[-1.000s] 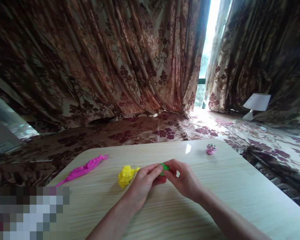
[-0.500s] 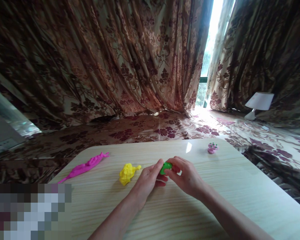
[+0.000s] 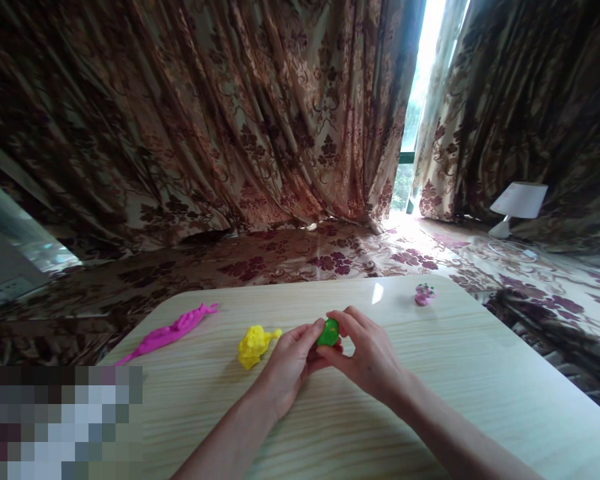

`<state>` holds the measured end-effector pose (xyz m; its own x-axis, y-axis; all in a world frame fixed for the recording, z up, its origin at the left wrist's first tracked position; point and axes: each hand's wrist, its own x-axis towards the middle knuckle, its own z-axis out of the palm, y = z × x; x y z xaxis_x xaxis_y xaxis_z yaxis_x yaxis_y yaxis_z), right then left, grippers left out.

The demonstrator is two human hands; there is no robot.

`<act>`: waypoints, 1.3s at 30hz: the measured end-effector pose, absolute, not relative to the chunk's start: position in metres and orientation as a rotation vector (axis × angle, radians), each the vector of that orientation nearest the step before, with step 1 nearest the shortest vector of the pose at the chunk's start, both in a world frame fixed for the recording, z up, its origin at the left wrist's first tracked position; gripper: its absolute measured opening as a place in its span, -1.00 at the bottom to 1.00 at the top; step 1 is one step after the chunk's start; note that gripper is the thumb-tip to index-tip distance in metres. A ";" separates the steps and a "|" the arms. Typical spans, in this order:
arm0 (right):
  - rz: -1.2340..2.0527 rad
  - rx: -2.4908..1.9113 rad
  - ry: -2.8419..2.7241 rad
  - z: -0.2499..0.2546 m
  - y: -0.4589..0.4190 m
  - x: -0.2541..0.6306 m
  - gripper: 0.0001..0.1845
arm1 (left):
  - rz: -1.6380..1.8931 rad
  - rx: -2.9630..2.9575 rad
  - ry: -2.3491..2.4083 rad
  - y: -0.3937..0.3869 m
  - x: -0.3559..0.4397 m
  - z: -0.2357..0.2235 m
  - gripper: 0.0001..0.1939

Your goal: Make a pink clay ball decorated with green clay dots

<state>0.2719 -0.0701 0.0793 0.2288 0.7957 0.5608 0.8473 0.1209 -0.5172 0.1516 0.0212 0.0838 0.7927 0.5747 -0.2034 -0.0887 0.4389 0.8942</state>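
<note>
Between my two hands is a small green lump of modelling clay (image 3: 329,332), rounded and slightly flattened, held above the table. My left hand (image 3: 296,352) grips it from the left, thumb on top and fingers curled beneath. From the right, my right hand (image 3: 363,340) pinches its edge between thumb and fingers. The fingers under the lump are partly hidden. Left of my left hand lies a crumpled lump of yellow clay (image 3: 253,347) with a short stub pointing right. Farther left is a long, stretched piece of magenta clay (image 3: 173,331).
A pale wood-grain table (image 3: 430,400) lies under my hands. Near its far right corner sits a small pink clay shape with green bits (image 3: 423,294). Beyond the table are a flower-patterned cover (image 3: 290,257), a white lamp (image 3: 519,201) and heavy curtains (image 3: 280,120).
The green clay has turned so that more of its rounded face shows. My right hand's fingers have shifted along its edge, and the left fingers have curled in closer underneath.
</note>
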 end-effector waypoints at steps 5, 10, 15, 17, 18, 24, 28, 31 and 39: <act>-0.089 -1.683 -1.640 0.080 -0.071 0.275 -0.62 | 0.384 1.033 0.508 0.016 0.152 0.086 -0.65; -0.069 -1.676 -1.675 0.075 -0.070 0.277 -0.93 | 0.306 1.095 0.539 0.019 0.151 0.080 -0.59; -0.014 -1.625 -1.683 0.079 -0.073 0.279 -0.78 | 0.275 1.045 0.491 0.028 0.149 0.080 -0.66; -0.006 -1.605 -1.668 0.082 -0.075 0.280 -0.57 | 0.284 0.990 0.489 0.031 0.148 0.081 -0.65; -0.003 -1.595 -1.662 0.083 -0.075 0.280 -0.54 | 0.285 0.974 0.490 0.031 0.148 0.081 -0.64; 0.004 -1.538 -1.626 0.080 -0.072 0.279 -0.92 | 0.445 1.178 0.635 0.026 0.150 0.082 -0.60; 0.002 -1.536 -1.595 0.076 -0.071 0.280 -0.88 | 0.521 1.325 0.556 0.025 0.151 0.086 -0.66; 0.024 -1.537 -1.581 0.076 -0.072 0.282 -0.83 | 0.506 1.257 0.516 0.028 0.149 0.086 -0.73; 0.016 -1.516 -1.619 0.077 -0.072 0.279 -0.73 | 0.394 1.133 0.471 0.026 0.147 0.083 -0.62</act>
